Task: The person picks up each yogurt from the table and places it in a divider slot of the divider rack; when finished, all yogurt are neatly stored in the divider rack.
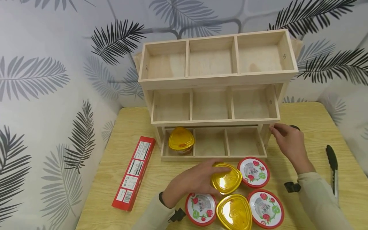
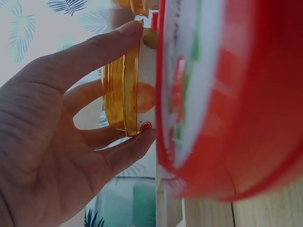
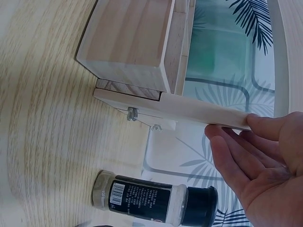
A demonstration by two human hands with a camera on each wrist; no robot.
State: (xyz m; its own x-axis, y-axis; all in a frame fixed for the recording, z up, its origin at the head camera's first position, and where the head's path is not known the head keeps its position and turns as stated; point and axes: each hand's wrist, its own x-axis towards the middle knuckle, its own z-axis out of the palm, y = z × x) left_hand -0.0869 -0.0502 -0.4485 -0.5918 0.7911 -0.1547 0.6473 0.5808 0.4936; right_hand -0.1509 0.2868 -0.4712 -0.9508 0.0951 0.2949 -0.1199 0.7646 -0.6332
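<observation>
My left hand (image 1: 198, 177) grips a cup with a shiny yellow, rounded-triangular lid (image 1: 226, 179). In the left wrist view, the thumb and fingers (image 2: 135, 146) curl round the sides of that cup (image 2: 118, 94). My right hand (image 1: 290, 143) pinches the side panel of the three-tier wooden rack (image 1: 218, 80) at its right edge. Thumb and fingertips meet on the panel (image 3: 203, 106) in the right wrist view. Another yellow-lidded cup (image 1: 181, 139) sits in the left compartment of the bottom tier. Beside the held cup lie a second yellow-lidded one (image 1: 234, 212) and red-rimmed strawberry tubs (image 1: 253, 172).
A red box (image 1: 133, 174) lies left of the rack. Black-tipped tongs (image 1: 332, 166) lie at the far right. A black-capped spice jar (image 3: 151, 198) stands near the rack's right side. Patterned wall covering (image 1: 51, 95) surrounds the table.
</observation>
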